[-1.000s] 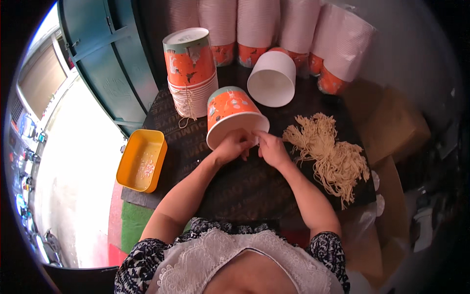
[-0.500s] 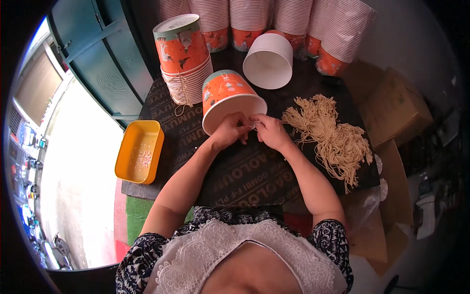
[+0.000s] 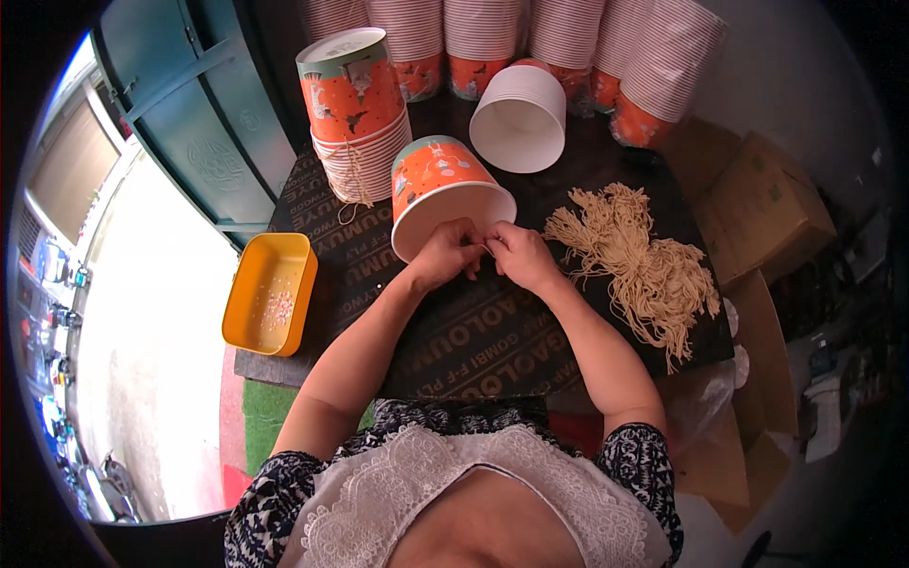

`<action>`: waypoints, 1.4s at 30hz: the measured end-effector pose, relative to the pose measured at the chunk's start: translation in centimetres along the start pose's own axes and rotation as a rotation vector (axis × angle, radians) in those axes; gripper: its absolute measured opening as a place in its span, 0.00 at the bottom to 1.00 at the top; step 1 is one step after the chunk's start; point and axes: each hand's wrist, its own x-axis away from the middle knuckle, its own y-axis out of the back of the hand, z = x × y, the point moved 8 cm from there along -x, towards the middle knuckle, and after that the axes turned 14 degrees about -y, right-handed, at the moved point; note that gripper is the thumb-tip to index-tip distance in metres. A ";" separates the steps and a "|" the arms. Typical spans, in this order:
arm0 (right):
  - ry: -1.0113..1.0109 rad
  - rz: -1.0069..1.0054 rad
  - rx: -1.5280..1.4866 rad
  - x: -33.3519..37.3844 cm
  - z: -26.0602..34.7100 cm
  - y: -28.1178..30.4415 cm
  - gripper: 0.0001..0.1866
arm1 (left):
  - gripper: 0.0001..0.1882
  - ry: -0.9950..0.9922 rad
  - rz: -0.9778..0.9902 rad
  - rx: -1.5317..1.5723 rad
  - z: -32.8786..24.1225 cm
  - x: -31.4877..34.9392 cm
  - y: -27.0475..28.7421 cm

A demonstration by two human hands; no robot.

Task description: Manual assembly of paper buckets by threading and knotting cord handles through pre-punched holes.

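Note:
An orange paper bucket (image 3: 443, 173) with a green band and a white rim lies tipped on the table, its mouth facing me. At the lower part of that mouth, my left hand (image 3: 445, 254) is closed in a pinch, its fingers partly hiding the inside. Close against it, my right hand (image 3: 521, 254) also pinches, thumb and forefinger meeting the left fingertips. Something small and pale shows between the fingertips, too small to name. To the right of my right hand lies a bundle of beige cords (image 3: 639, 260).
Upside-down stacked buckets (image 3: 355, 104) with cord hanging on them stand at the left. A white-lined bucket (image 3: 519, 128) lies behind. Wrapped bucket stacks (image 3: 483, 28) line the back. A yellow bin (image 3: 270, 293) holding small bits sits at the table's left edge. Cardboard boxes (image 3: 767, 204) stand right.
My right hand has shifted slightly left, so its fingertips now meet those of my left hand. The bucket has stayed in place.

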 end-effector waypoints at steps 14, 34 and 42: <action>0.037 0.171 -0.196 0.3 0.0 0.4 0.08 | 0.04 0.124 -0.062 -0.082 -1.1 -0.4 0.4; 0.227 -0.259 0.000 0.4 0.3 0.5 0.06 | 0.04 -0.317 0.010 -0.502 -2.1 -0.5 -0.5; 0.219 -0.234 0.091 0.1 -0.3 -0.1 0.07 | 0.10 -0.339 0.003 -0.726 -3.6 -0.3 -1.5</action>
